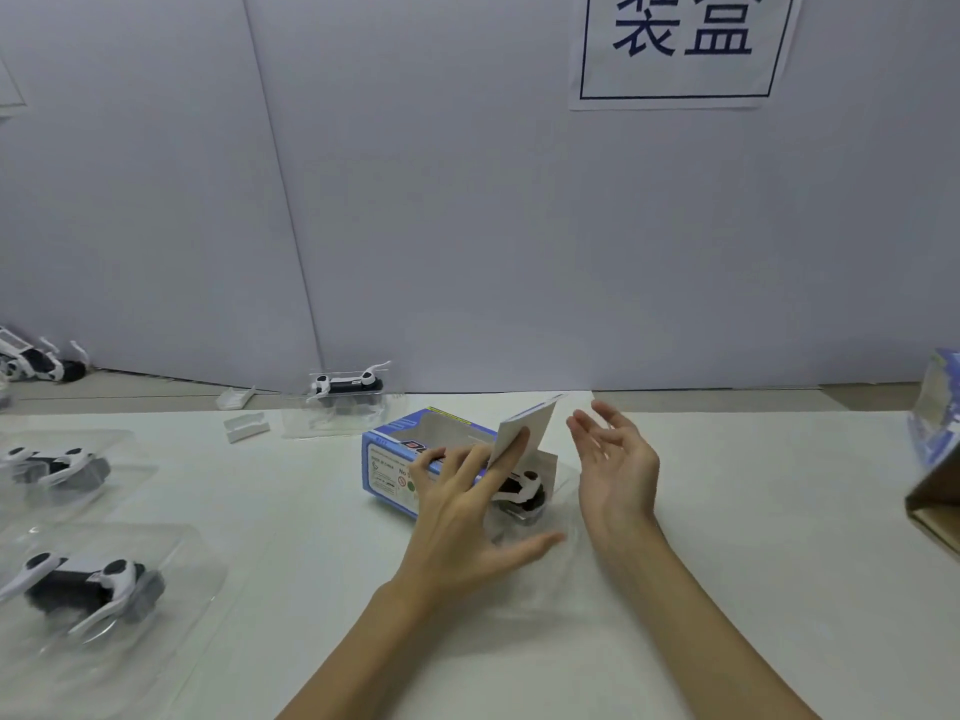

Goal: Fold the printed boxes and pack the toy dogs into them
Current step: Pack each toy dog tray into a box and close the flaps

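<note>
Overhead, a paper sign (680, 44) is fixed to the grey wall (441, 200); 2 large Chinese characters, 装盒, are framed on it in dark blue, which seems meant to name the station as the boxing one. The white table (727, 511) is laid out as a supply line: toy dogs in clear trays are kept at the left, the nearest (88, 584) and 1 behind it (57, 467), with another (345, 387) by the wall, presumably so each can be drawn inward in turn. The printed box (415, 459) is laid on its side at the centre, its open end turned rightward, and the toy dog (522, 496) being packed is seen partly inside that opening. The box is steadied by the left hand (467, 511), fingers spread flat and 1 fingertip pressed against the raised end flap (524, 428), probably to keep the mouth clear. The right hand (613, 465) is held open just beside the flap, grasping nothing. Small print on the box panel cannot be read.
</note>
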The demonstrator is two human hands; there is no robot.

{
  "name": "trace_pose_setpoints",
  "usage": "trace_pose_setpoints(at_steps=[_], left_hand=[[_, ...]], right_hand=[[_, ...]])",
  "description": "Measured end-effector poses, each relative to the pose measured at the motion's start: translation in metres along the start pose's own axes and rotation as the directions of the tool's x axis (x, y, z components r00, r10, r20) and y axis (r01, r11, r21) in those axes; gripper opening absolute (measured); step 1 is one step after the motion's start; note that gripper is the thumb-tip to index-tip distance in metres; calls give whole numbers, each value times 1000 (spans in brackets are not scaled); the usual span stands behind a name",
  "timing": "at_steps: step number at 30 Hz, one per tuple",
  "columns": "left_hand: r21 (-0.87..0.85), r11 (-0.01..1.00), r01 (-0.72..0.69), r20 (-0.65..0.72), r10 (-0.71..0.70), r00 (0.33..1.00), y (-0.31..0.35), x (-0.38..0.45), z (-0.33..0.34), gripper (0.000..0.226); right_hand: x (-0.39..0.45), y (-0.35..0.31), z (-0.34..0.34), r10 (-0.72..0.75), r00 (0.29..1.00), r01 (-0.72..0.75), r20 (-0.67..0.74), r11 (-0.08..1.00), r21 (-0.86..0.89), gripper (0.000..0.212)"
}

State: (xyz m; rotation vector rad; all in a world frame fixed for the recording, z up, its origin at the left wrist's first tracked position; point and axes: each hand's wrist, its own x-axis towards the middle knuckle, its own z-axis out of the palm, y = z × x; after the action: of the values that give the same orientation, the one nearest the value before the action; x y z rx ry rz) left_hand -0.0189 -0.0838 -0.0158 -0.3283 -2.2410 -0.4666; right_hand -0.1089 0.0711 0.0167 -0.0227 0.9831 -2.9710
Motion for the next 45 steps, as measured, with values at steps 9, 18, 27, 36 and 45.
trace_pose_setpoints(at_steps=[9, 18, 27, 36, 45], left_hand=[[-175, 974, 143, -98, -162, 982, -6, 8, -4, 63], [-398, 902, 166, -120, -231, 965, -10, 13, -13, 70], [-426, 905, 14, -74, -50, 996, -21, 13, -21, 110], [-744, 636, 202, -41, -346, 937, -13, 20, -28, 87], [-753, 569, 330, 140, -351, 926, -4, 20, -27, 61]], right_hand=[[7, 15, -14, 266, 950, -83, 165, 721, -688, 30], [-4, 30, -10, -68, 905, 394, 420, 505, -768, 7], [-11, 3, 3, -395, 849, 509, 351, 432, -744, 45], [-36, -2, 20, -396, 738, 675, 546, 413, -612, 46], [-31, -3, 17, -283, 797, 590, 534, 556, -586, 39]])
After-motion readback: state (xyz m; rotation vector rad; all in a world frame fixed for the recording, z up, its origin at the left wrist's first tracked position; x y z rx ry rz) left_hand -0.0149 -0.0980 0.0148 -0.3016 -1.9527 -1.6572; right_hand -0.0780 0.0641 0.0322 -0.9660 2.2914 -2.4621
